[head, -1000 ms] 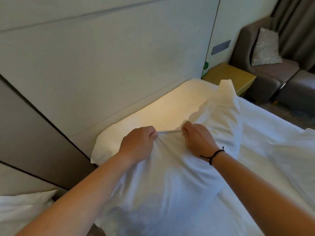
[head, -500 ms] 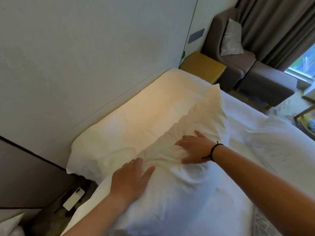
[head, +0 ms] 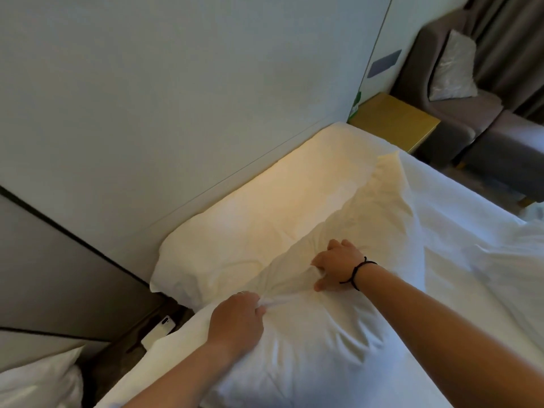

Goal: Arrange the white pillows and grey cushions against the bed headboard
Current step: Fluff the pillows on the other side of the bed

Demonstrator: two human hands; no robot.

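A: Starting wide: the headboard (head: 176, 98) runs from lower left up to upper right, with 1 white pillow, the rear pillow (head: 265, 213), lying flat along its foot.

B: And the front pillow (head: 309, 334)?

A: Parallel, just in front, overlapping the rear one's near edge. Both fists are bunched on its far seam: left hand (head: 237, 322) nearer the bed's corner, right hand (head: 338, 267) further along.

B: Grey cushions?

A: Only 1 visible, on the armchair (head: 459, 113), well apart.

Grey armchair (head: 459, 113), yellow nightstand (head: 394, 122).
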